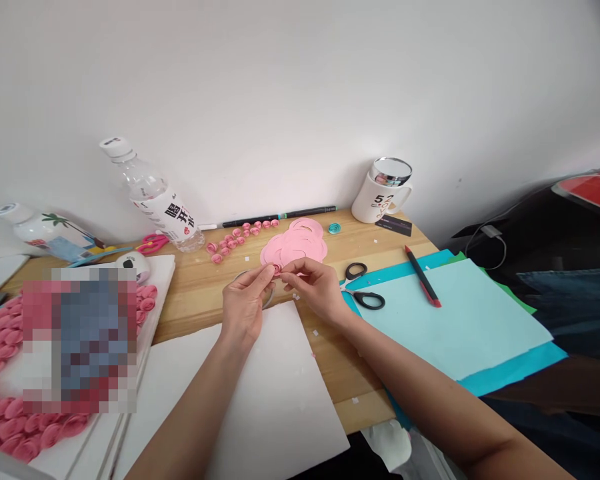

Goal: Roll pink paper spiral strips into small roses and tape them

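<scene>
Between my hands is a small pink paper rose (277, 270), pinched in the fingertips of my left hand (244, 300). My right hand (314, 285) has its thumb and forefinger closed on the rose's other side. Just beyond the fingertips lies a pile of pink paper cutouts (300, 241). A clear ring (268, 299), perhaps a tape roll, is partly hidden behind my left hand. Several finished pink paper roses (237, 233) sit in rows to the left of the pile, and a teal paper rose (335, 228) lies to its right.
Black-handled scissors (365, 283) lie right of my right hand, beside light blue sheets (460, 320) with a black-and-red pen (423, 277). A mug (380, 193) and a bottle (163, 200) stand by the wall. White board (275, 393) lies under my forearms; a rose-covered panel (10, 333) is left.
</scene>
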The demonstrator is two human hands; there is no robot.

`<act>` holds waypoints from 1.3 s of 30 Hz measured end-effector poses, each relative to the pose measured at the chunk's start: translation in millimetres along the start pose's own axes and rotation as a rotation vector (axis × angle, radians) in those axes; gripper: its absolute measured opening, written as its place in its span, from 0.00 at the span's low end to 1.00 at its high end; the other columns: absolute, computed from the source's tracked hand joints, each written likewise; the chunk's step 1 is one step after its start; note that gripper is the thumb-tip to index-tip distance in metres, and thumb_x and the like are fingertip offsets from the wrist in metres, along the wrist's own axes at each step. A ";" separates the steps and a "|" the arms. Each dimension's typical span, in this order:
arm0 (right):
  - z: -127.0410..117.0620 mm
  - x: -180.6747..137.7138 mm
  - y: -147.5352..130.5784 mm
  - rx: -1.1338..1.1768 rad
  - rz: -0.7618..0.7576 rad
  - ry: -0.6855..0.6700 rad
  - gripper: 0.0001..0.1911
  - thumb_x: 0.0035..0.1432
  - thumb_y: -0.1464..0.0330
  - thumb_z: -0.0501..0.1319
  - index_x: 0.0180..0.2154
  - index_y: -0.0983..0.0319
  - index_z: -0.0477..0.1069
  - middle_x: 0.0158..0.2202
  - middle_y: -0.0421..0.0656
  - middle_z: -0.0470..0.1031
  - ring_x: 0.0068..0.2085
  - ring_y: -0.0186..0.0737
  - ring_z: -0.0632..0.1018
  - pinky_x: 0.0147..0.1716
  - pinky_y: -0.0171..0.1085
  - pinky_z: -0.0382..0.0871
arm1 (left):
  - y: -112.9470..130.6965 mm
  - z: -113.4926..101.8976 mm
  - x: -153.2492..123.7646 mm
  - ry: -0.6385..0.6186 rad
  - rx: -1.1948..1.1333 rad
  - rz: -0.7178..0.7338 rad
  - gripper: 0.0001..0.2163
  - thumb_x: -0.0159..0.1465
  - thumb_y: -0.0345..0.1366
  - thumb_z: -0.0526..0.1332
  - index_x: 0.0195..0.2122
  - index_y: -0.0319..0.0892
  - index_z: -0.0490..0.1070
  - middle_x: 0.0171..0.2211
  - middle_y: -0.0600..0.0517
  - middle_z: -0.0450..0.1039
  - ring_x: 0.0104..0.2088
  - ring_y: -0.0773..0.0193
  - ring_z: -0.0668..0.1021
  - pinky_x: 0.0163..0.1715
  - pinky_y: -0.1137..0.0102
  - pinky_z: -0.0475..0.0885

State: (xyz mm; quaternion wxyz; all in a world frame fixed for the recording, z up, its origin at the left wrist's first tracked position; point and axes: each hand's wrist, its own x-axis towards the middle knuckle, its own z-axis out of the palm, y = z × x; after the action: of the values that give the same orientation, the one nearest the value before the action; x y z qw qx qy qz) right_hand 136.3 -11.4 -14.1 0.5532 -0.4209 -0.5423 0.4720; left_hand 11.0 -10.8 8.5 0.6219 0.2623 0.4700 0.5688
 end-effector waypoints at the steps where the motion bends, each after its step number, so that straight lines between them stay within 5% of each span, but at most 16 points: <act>1: 1.2 -0.3 0.2 0.052 0.035 0.005 0.09 0.48 0.62 0.63 0.28 0.62 0.70 0.28 0.41 0.72 0.28 0.34 0.73 0.29 0.36 0.71 | -0.7 0.3 -0.2 0.008 0.002 0.019 0.09 0.42 0.33 0.70 0.25 0.38 0.77 0.28 0.49 0.77 0.33 0.65 0.76 0.36 0.71 0.69; 12: 6.5 -3.1 -2.8 0.345 0.188 0.074 0.13 0.39 0.67 0.69 0.29 0.63 0.71 0.29 0.41 0.76 0.32 0.36 0.76 0.35 0.36 0.71 | -8.5 2.4 -1.9 0.037 0.045 0.142 0.07 0.44 0.32 0.69 0.26 0.39 0.78 0.27 0.51 0.77 0.33 0.65 0.76 0.43 0.68 0.68; 25: 8.6 -4.0 -3.2 0.547 0.310 0.159 0.12 0.39 0.69 0.70 0.28 0.63 0.71 0.28 0.41 0.76 0.31 0.34 0.77 0.36 0.34 0.72 | -11.4 6.3 -4.9 0.071 0.244 0.290 0.08 0.47 0.35 0.67 0.29 0.39 0.78 0.28 0.50 0.78 0.32 0.62 0.77 0.36 0.67 0.72; 39: 9.2 -2.8 -1.5 0.442 0.340 0.261 0.13 0.36 0.70 0.68 0.25 0.63 0.65 0.19 0.34 0.69 0.22 0.29 0.72 0.27 0.31 0.68 | -15.1 0.9 -5.7 -0.085 0.790 0.794 0.13 0.55 0.30 0.60 0.42 0.43 0.71 0.35 0.50 0.74 0.34 0.64 0.76 0.39 0.67 0.71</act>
State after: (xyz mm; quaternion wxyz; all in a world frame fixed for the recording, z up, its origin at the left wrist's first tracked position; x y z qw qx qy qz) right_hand 127.4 -15.0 -12.6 0.6094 -0.4322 -0.2728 0.6061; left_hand 19.3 -19.3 -2.5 0.2328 0.6550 0.4870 0.5288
